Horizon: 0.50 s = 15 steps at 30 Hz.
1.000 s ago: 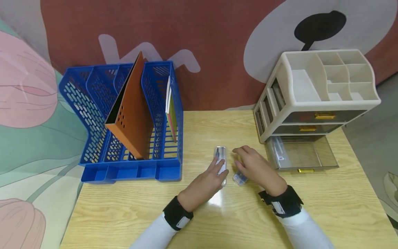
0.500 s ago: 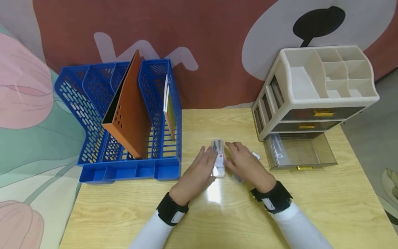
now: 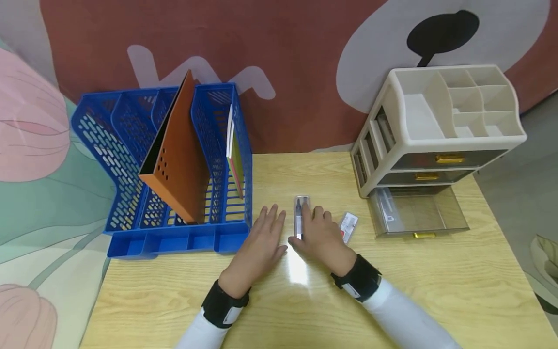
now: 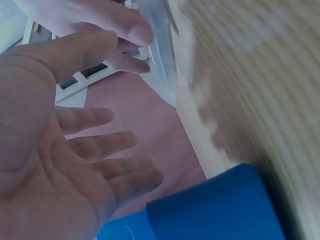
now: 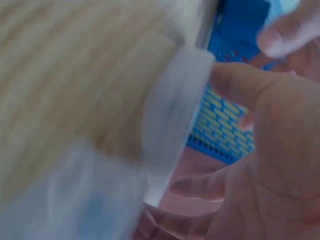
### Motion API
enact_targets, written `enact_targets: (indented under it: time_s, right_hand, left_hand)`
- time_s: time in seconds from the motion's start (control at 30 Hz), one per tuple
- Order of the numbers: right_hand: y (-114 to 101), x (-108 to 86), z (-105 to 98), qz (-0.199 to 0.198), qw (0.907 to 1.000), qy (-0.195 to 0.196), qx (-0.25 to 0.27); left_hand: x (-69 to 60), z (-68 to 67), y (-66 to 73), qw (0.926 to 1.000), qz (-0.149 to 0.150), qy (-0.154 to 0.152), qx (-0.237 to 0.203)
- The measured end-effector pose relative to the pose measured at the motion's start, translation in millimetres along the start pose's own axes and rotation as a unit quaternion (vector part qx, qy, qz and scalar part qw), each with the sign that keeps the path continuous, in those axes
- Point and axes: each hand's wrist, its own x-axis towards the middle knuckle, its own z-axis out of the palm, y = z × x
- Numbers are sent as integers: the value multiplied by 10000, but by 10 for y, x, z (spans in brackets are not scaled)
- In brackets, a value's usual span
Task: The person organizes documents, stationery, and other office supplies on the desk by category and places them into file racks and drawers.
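A slim clear plastic case (image 3: 298,218) lies on the table, with a slender dark-tipped item inside. My right hand (image 3: 324,240) is over it, thumb at its left side and fingers along its right, pinching it. In the right wrist view the blurred case (image 5: 172,115) sits between the thumb and fingers of that hand (image 5: 280,145). Beside the right hand lies a small flat packet (image 3: 348,226), white with a red patch, partly covered by the hand. My left hand (image 3: 257,247) is left of the case with fingers extended, holding nothing; its bare palm (image 4: 65,165) shows in the left wrist view.
A blue desk file rack (image 3: 174,240) stands at left, holding an orange folder (image 3: 183,160) and thin booklets (image 3: 235,155). On the right is a white drawer organizer (image 3: 436,140); its bottom drawer (image 3: 429,218) is pulled out with a clear packet (image 3: 388,211) inside.
My left hand has lifted off the clear case and moved left. My right hand has moved left from beside the small packet onto the case, uncovering more of the packet.
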Motion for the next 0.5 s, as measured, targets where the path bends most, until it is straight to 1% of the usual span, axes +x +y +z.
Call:
enact_targets:
  time_s: [0.1,0.2,0.3,0.37,0.5]
  right_hand:
    - [-69,9,14,-53,10000,9,21]
    - [-104,3,-1,-142,9999,4,58]
    - [-107,-2,-6,-281,9996,84,-39]
    - [-100,-8,-2,-416,9989,207,-108]
    - [-62,-16,4,-728,9962,418,-247]
  left_hand:
    - [-38,8,-18,9998,39,188,72]
    - [-77,12,-28,9981,194,458,375]
    - [-116,15,-34,9944,359,714,690]
    - [-144,18,-37,9928,421,803,780]
    - [-195,39,-51,9912,497,873,860]
